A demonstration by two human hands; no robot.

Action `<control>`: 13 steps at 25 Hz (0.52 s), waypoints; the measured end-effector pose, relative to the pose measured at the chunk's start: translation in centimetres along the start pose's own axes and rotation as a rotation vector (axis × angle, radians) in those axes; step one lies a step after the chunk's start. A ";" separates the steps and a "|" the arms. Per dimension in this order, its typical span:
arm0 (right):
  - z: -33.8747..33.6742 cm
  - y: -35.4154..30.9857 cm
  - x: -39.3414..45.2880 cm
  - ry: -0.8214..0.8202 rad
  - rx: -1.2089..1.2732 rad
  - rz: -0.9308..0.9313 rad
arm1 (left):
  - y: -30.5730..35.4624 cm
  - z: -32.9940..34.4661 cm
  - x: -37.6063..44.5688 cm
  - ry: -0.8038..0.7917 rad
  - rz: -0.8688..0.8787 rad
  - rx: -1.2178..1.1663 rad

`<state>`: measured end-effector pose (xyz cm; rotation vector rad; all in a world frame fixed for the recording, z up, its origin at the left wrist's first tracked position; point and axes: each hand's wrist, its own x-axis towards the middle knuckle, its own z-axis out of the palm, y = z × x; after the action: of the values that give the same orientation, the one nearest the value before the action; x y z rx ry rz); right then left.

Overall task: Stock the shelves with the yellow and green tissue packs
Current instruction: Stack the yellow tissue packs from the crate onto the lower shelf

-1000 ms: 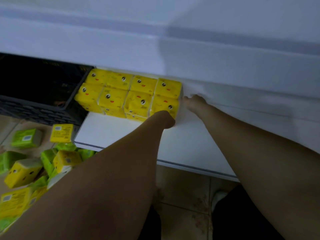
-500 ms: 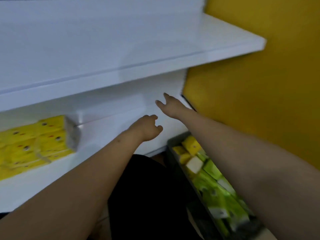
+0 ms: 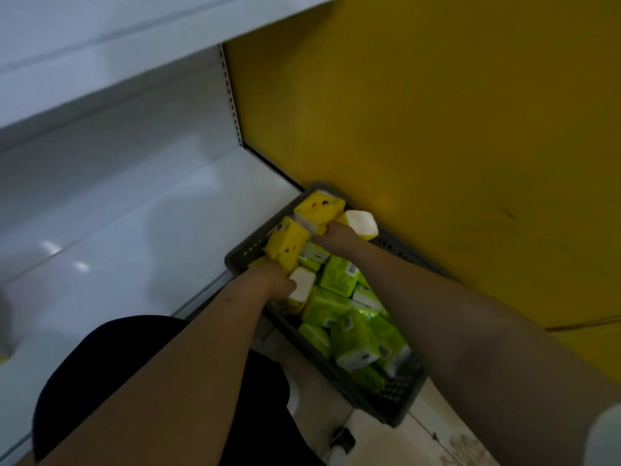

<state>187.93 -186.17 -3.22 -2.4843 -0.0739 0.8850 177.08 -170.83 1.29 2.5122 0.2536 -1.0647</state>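
A dark grey crate [image 3: 396, 403] on the floor holds several green tissue packs [image 3: 339, 274] and a few yellow ones. My left hand [image 3: 274, 280] is inside it, its fingers curled on a yellow tissue pack [image 3: 287, 243] with a printed face. My right hand [image 3: 332, 235] reaches further in and grips the white end of another yellow tissue pack [image 3: 319, 206]. A third yellow pack [image 3: 361, 223] lies behind my right hand, white end up. The white lower shelf [image 3: 134, 250] lies to the left.
A yellow wall panel [image 3: 437, 129] rises right behind the crate. An upper white shelf [image 3: 100, 35] overhangs the lower one. My dark-clothed knee [image 3: 100, 371] is at the bottom left, over a tiled floor [image 3: 437, 442].
My view swung right from the stacked yellow packs on the shelf. Both hands left the shelf and dropped into the crate, each closing on a yellow pack.
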 end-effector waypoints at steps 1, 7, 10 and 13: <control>1.4 -0.6 0.6 -0.006 0.067 0.016 | -0.8 0.3 1.4 -0.015 -0.021 -0.005; 8.0 -4.7 5.0 0.256 0.558 0.187 | -1.2 0.2 3.3 0.051 -0.166 -0.097; 8.4 -6.2 6.3 0.391 0.599 0.310 | -1.9 0.1 4.9 0.051 -0.152 -0.147; 8.4 -7.1 7.0 0.427 0.610 0.411 | -3.2 -0.5 5.3 0.026 -0.184 -0.208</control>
<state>189.15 -174.80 -9.55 -2.0636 0.7584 0.4096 180.02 -167.67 -3.11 2.3512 0.5818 -1.0168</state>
